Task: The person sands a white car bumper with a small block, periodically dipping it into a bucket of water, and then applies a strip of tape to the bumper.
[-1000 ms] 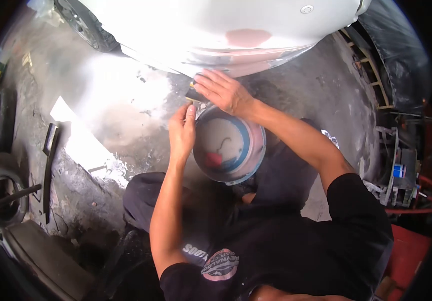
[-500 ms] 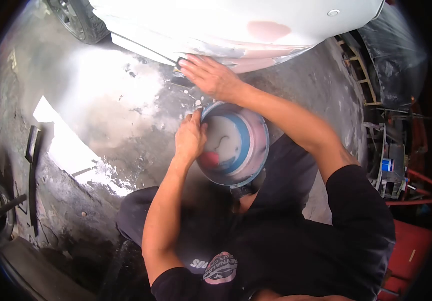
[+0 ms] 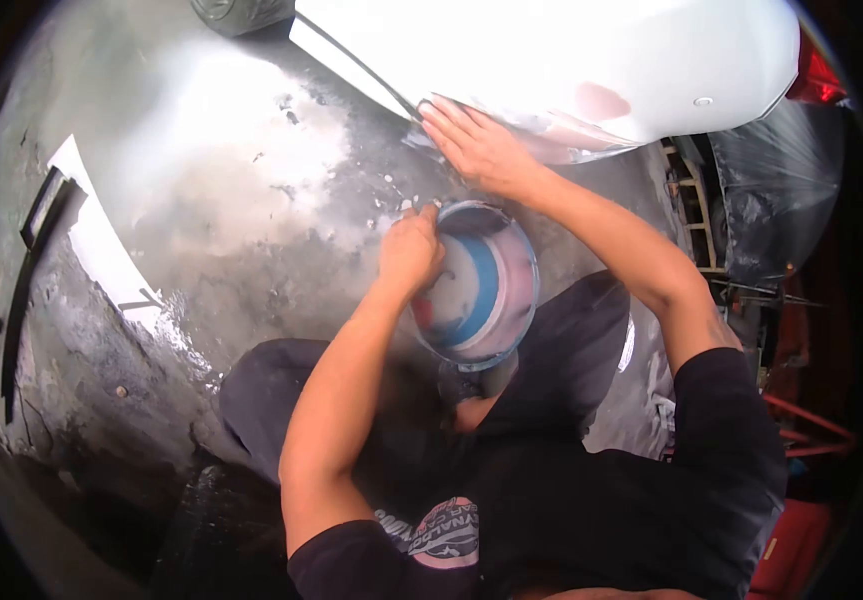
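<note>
My left hand [image 3: 412, 252] grips the near-left rim of a blue-and-grey bucket [image 3: 496, 290], tilted between my legs. Cloudy liquid lies in it, and a red thing [image 3: 423, 311] shows partly beside my wrist. My right hand [image 3: 481, 150] presses with straight fingers on the lower edge of a white car body panel [image 3: 551, 70]. A small dark flat piece [image 3: 423, 105] peeks out at the fingertips; most of it is hidden under them. Pinkish and grey patches [image 3: 601, 101] mark the panel to the right of that hand.
A tyre [image 3: 241, 12] stands at the top left on the wet, stained concrete floor [image 3: 251, 230]. Long black trim [image 3: 26, 290] and a white sheet-like patch [image 3: 106, 250] lie at left. A plastic-covered object [image 3: 776, 190] and red metal parts [image 3: 806, 425] are at right.
The view has shifted, so the car sits farther right in it. My right hand stays against the panel's lower edge. My left hand still holds the bucket, and the red thing is now more hidden.
</note>
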Demonstrator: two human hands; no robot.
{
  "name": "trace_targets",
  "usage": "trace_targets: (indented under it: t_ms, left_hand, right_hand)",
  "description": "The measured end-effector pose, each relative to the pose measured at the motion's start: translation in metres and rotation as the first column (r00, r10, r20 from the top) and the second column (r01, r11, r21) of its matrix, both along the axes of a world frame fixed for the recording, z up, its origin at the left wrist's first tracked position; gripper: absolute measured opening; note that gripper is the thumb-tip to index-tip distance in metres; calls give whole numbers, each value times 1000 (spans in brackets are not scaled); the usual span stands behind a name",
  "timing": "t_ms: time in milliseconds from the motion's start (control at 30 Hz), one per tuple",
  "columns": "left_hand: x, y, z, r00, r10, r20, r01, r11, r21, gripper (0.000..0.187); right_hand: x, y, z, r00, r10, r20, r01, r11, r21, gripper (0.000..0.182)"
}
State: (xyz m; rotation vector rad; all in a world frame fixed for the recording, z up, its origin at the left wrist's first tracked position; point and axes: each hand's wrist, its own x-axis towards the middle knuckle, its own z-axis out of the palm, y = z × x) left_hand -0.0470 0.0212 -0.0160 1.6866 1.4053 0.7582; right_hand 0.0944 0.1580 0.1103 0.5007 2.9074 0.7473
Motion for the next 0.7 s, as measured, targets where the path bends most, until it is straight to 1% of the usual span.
trace_targets:
  t_ms: [33,67,133,167,200,233,267,300,333,367,400,433,467,500,533,567,600,633,667,700]
  left_hand:
    - [2,0,1,1000,1,8,-1,1000,-2,34]
    - [0,4,3,1000,-17,4,17,999,-27,33]
    - [-4,6,2,1000,-24,-4,24,999,-45,33]
    - [-5,6,2,998,4,68,-2,1000,-25,41]
    - [-4,3,0,990,22,142,-21,1000,-10,49]
    - [-1,4,2,988,23,151,-22,1000,-8,49]
    - [1,9,5,901,168,399,-167,985,-39,57]
    - [2,15,10,735,291,612,-288,952,-107,65]
    - [-1,20,27,735,281,617,-283,954,-98,65]
    - [-4,24,44,592,294,750,-324,939,-112,70]
    - [-8,28,54,424,296,856,-363,921,-138,75]
    - [-6,34,51,418,292,860,-364,921,-136,75]
    - [-3,43,46,431,257,865,-413,909,-64,70]
    - [-8,46,52,449,228,864,-460,888,4,65]
    - [-12,45,54,447,231,864,-459,889,0,65]
    - [-16,41,54,420,259,870,-416,907,-69,62]
    - [-21,40,52,397,288,871,-371,919,-135,60]
    - [-21,45,43,449,274,850,-458,888,-44,53]
    - [-23,55,37,452,276,848,-456,889,-46,53]
    - [-23,69,28,394,335,856,-521,848,-92,51]
  right_hand:
    - [-9,0,2,998,-22,53,23,1000,-14,53]
    - [-23,-2,3,998,-13,55,13,1000,-7,53]
    - [-46,-13,3,980,-114,-163,100,991,-91,43]
    - [-55,-19,5,982,-101,-162,88,992,-86,43]
    - [-58,-29,6,926,-173,-335,124,979,-163,39]
    - [-58,-39,10,837,-253,-486,149,959,-241,34]
    - [-58,-47,16,840,-249,-483,152,961,-231,34]
    - [-59,-56,24,719,-502,-481,306,850,-429,22]
    - [-60,-62,31,551,-719,-424,412,676,-612,15]
    - [-60,-66,31,547,-719,-429,416,678,-606,15]
    - [-61,-70,30,500,-783,-370,394,586,-708,18]
    - [-62,-73,31,458,-837,-299,365,484,-795,27]
    - [-62,-72,33,467,-832,-299,371,492,-788,27]
    - [-65,-72,36,459,-860,-223,288,381,-878,26]
    - [-67,-74,38,451,-882,-139,200,251,-947,33]
    - [-64,-71,40,460,-883,-93,130,170,-977,39]
    - [-58,-72,38,453,-887,-89,130,164,-978,39]
    - [-53,-72,36,452,-880,-144,143,231,-962,40]
    - [-47,-71,35,452,-869,-199,156,297,-942,42]
    - [-30,-67,29,475,-862,-176,233,316,-920,51]
